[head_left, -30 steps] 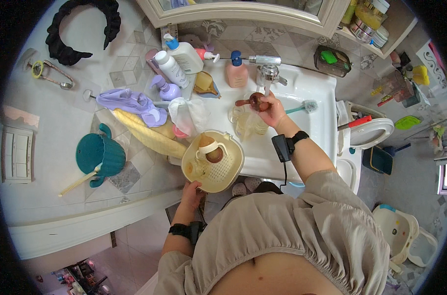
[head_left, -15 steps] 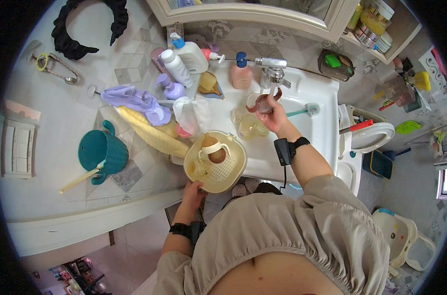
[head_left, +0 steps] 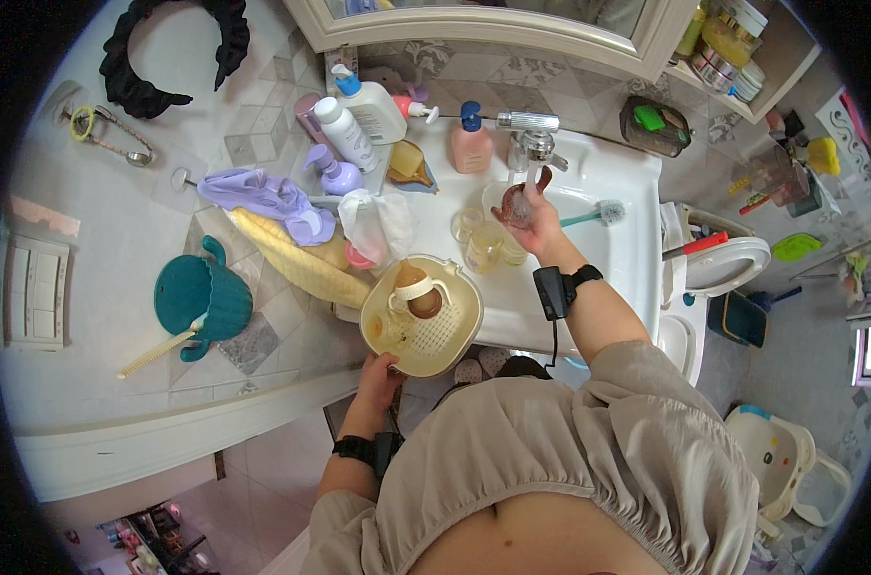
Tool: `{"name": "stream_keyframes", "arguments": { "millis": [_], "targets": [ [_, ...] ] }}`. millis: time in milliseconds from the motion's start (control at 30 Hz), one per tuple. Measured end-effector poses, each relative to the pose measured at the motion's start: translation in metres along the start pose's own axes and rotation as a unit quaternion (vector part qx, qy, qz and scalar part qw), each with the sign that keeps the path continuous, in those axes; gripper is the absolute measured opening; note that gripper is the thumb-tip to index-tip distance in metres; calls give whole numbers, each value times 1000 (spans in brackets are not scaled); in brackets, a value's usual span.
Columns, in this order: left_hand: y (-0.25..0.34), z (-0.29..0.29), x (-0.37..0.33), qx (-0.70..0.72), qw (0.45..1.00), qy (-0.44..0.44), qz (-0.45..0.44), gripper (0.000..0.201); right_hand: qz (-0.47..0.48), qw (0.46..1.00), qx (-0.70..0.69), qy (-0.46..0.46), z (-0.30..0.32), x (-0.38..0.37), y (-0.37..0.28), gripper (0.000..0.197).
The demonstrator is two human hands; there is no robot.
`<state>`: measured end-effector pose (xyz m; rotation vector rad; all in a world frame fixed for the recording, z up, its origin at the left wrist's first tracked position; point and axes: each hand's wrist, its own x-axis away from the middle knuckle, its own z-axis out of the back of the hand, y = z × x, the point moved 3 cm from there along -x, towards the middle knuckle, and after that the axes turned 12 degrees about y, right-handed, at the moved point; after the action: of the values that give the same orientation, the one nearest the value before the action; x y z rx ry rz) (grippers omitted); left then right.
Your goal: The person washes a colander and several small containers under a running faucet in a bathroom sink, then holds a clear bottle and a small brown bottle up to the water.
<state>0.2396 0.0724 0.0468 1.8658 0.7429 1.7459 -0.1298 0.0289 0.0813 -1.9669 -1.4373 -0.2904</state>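
Note:
Under the chrome faucet (head_left: 533, 144), my right hand (head_left: 541, 230) is closed around a reddish-brown piece with curved, handle-like ends (head_left: 515, 204), perhaps a baby-bottle part. A stream of water seems to fall onto it. My left hand (head_left: 378, 379) grips the near-left rim of a cream perforated drain basket (head_left: 447, 351), fingers partly hidden under it. Inside the basket lie a brownish bottle part with a cream two-handled ring (head_left: 422, 292) and clear pieces. Several clear yellowish cups (head_left: 488, 247) stand on the sink edge beside my right hand. Right of them, a teal-handled bottle brush (head_left: 603, 213) lies in the basin.
A pink pump bottle (head_left: 471, 144) stands left of the faucet. Further left are white and purple bottles, a soap dish (head_left: 412, 170), a plastic bag (head_left: 373, 225) and a yellow towel (head_left: 297, 264). A teal cup (head_left: 203, 297) hangs on the left wall. A mirror cabinet (head_left: 493, 38) overhangs the back.
My right hand has turned the reddish-brown piece slightly under the faucet, so its curved end points up more. The left hand and basket have hardly moved.

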Motion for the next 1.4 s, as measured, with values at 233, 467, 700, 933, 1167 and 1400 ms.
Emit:
{"name": "stream_keyframes", "arguments": {
  "millis": [233,467,700,933,1167,1400],
  "targets": [
    [-5,4,-7,1,1000,2,9,40,2,999,41,18,4,-5,0,29],
    [-8,8,-10,-2,999,-35,23,47,-28,996,79,25,9,-2,-3,27],
    [-1,-1,1,27,999,-13,19,46,26,980,192,46,19,-9,-7,30],
    [-2,0,-2,21,999,-21,25,49,-36,989,140,30,1,1,-9,35],
    [-4,1,-2,30,999,-13,25,48,-73,994,33,-74,-3,27,-21,79],
    [-9,7,-9,15,999,-13,32,42,-143,982,16,-120,-7,36,-24,103]
  ]
}}
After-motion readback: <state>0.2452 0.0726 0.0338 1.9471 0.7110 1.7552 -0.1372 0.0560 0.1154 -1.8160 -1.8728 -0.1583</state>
